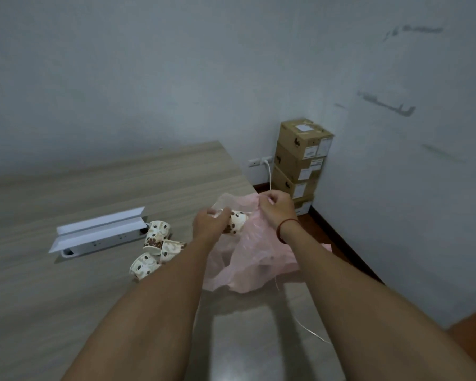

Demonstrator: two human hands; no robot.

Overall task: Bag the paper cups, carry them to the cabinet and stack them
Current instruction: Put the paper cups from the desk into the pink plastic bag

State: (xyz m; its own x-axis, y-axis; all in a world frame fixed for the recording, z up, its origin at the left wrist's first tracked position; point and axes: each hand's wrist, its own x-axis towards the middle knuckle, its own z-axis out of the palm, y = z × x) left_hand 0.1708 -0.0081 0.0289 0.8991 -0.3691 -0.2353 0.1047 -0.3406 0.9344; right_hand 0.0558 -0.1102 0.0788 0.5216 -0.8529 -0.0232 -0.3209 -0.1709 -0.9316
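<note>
Left hand [208,222] gripping paper cup [237,221] at pink bag [252,257] mouth; right hand [276,206] pinching bag rim; three cups [155,248] lying on table [66,284].

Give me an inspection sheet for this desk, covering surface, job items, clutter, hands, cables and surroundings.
Surface: wooden desk, bare near the camera.
Job's things: three paper cups lying loose; one cup at the mouth of the pink bag.
Clutter: folded white paper over a power strip.
Hands: left hand holds the cup; right hand pinches the bag's edge.
Cables: white cord from wall socket.
Surroundings: stacked cardboard boxes in the corner.
</note>
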